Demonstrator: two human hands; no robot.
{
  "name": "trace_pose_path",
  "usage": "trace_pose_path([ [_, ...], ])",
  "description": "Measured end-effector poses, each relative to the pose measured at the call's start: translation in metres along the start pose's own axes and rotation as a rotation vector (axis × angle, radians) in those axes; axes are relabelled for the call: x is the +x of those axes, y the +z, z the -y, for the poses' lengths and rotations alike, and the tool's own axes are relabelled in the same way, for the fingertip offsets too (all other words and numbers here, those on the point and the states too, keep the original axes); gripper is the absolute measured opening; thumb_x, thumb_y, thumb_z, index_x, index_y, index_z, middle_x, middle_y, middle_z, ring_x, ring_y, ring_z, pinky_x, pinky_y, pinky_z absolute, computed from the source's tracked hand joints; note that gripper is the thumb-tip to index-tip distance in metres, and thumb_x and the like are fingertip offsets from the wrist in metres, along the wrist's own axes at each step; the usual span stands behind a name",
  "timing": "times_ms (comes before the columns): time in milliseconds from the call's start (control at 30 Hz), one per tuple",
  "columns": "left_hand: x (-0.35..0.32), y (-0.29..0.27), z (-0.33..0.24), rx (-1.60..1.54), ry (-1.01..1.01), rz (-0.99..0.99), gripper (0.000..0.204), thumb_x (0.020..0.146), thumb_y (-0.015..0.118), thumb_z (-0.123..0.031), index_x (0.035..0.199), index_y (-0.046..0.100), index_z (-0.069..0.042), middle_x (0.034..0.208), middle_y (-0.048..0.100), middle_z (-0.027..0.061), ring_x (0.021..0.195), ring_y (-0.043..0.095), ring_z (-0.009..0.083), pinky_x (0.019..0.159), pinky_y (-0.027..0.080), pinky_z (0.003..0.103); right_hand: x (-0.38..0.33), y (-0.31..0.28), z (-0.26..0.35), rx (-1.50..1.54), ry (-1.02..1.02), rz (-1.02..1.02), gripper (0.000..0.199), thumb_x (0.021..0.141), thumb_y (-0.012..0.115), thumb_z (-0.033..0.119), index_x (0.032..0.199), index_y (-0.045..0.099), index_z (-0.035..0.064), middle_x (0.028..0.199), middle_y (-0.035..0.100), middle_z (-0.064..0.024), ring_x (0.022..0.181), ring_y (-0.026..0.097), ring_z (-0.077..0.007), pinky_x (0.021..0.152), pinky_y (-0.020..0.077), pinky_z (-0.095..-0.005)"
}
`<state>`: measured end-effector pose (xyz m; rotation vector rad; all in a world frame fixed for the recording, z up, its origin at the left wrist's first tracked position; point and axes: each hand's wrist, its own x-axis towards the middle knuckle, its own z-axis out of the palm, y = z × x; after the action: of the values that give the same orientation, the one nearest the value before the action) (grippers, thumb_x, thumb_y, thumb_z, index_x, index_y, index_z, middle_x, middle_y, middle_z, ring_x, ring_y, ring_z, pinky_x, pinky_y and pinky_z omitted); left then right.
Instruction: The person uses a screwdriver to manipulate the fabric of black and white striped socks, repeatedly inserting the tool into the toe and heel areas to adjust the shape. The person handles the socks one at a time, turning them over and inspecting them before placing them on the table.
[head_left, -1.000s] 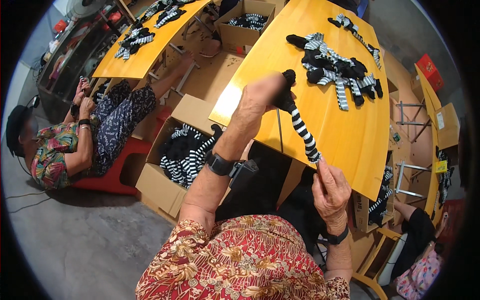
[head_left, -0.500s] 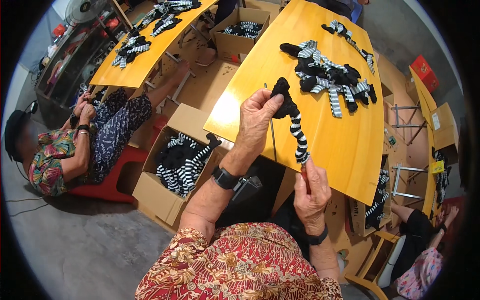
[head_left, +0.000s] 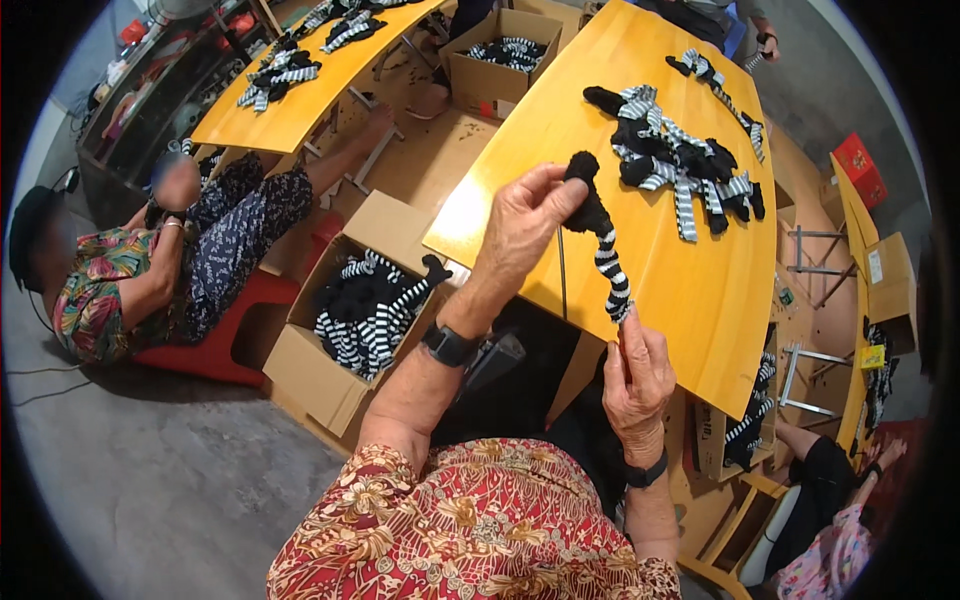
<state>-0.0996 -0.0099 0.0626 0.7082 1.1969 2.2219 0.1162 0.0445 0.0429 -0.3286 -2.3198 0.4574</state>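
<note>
**Stretching a striped sock between two hands**

The right hand (head_left: 637, 375) pinches the lower, striped end of the sock (head_left: 603, 240), held in the air just above the near edge of the yellow table (head_left: 690, 310). The left hand (head_left: 525, 225) clasps its black toe. Best to keep both pinches firm and the pull even, so the sock stays straight. Farther off lies a pile of socks (head_left: 680, 160); a cardboard box (head_left: 330, 370) stands at left.

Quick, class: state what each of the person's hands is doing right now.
Left hand: shut on the black end of the striped sock.
Right hand: shut, pinching the striped sock's lower end.
</note>
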Motion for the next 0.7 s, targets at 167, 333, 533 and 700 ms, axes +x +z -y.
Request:
trace_pose_path([
  [167, 0.001, -0.004, 0.010, -0.043, 0.101, -0.061, 0.009, 0.090, 0.065, -0.011, 0.087, 0.063, -0.003, 0.078, 0.062, -0.0031, 0.072, 0.055, 0.0029, 0.066, 0.046, 0.019, -0.003, 0.013, 0.015, -0.005, 0.046, -0.044, 0.048, 0.076, 0.064, -0.008, 0.123, 0.058, -0.0022, 0.087, 0.059, -0.0142, 0.074, 0.061, -0.0265, 0.066, 0.0506, -0.0350],
  [333, -0.004, 0.011, 0.033, -0.149, 0.056, -0.108, 0.008, 0.089, 0.066, -0.011, 0.089, 0.063, -0.005, 0.080, 0.063, -0.0035, 0.071, 0.055, 0.0025, 0.067, 0.045, 0.018, -0.001, 0.036, 0.018, 0.094, 0.144, -0.108, 0.049, 0.077, 0.062, -0.008, 0.125, 0.054, -0.0042, 0.084, 0.057, -0.0159, 0.071, 0.059, -0.0278, 0.064, 0.0497, -0.0360],
  [533, -0.012, -0.009, 0.012, -0.134, -0.117, -0.005, 0.025, 0.097, 0.054, -0.017, 0.118, 0.059, -0.004, 0.085, 0.064, -0.0023, 0.072, 0.057, 0.0035, 0.073, 0.051, 0.020, 0.002, 0.004, 0.005, 0.168, 0.141, 0.011, 0.048, 0.076, 0.062, -0.008, 0.123, 0.056, -0.0022, 0.084, 0.058, -0.0133, 0.071, 0.059, -0.0253, 0.065, 0.0495, -0.0329],
  [700, -0.003, -0.019, -0.011, 0.524, 0.437, 0.127, 0.041, 0.081, 0.064, 0.001, 0.121, 0.062, -0.011, 0.118, 0.060, 0.0062, 0.107, 0.058, 0.0178, 0.091, 0.047, 0.029, 0.001, -0.015, 0.006, 0.370, 0.216, 0.083, 0.043, 0.077, 0.064, -0.004, 0.120, 0.059, -0.0026, 0.086, 0.061, -0.0132, 0.074, 0.060, -0.0215, 0.070, 0.0492, -0.0312],
])
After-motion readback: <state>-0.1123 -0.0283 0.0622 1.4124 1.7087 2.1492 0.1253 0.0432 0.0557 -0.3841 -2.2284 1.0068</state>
